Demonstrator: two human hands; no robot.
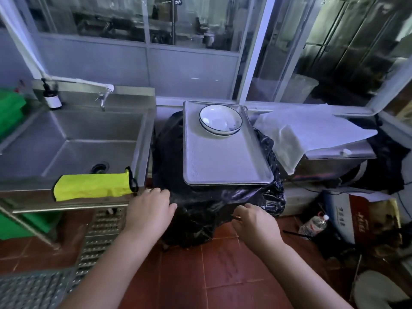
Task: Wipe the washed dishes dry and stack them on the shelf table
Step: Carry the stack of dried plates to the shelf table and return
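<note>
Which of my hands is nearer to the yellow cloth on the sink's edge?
Left. The left hand is just right of the yellow cloth, on the black bag. The right hand is farther right, at the bag's front edge.

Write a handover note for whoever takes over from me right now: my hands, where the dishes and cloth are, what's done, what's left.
Left hand: rests on the black plastic bag and holds nothing.
Right hand: fingers curled at the bag's edge; grip unclear.
Dishes: two stacked blue-rimmed bowls sit at the far end of the metal tray, which lies on the bag.
Yellow cloth: draped over the front rim of the sink; no dishes show in the basin.
Done: bowls are out of the sink and stacked.
Left: probably check they're dry, then move them to the shelf table.
</note>
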